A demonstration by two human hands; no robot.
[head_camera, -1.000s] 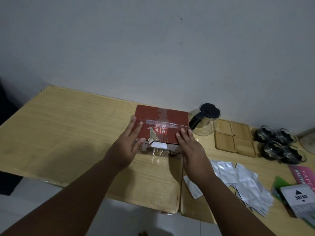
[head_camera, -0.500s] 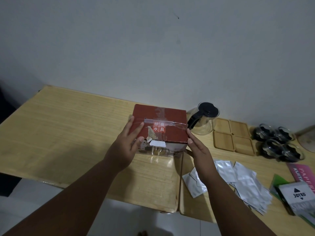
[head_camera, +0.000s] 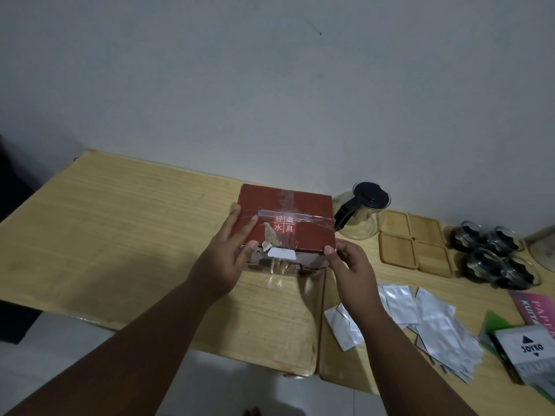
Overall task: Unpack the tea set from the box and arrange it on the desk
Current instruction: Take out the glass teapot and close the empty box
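Observation:
A dark red box (head_camera: 300,211) with white characters and clear tape across its lid stands closed on the wooden desk (head_camera: 120,235). My left hand (head_camera: 228,253) lies on the lid's near left corner, fingers flat, thumb against the front face. My right hand (head_camera: 350,262) pinches the box's near right corner at the lid edge. To the right of the box stand a glass teapot (head_camera: 363,214) with a black lid and handle, four square wooden coasters (head_camera: 416,244), and several glass cups (head_camera: 495,256).
Several silver sachets (head_camera: 426,319) lie scattered on the desk's near right. Further right are a pink booklet (head_camera: 537,307), a green card and a grey packet (head_camera: 531,349). A seam splits the desk below the box. The wall runs close behind.
My right hand slid off the lid to the box's near right corner and now pinches the lid edge. The left hand has stayed in place on the lid.

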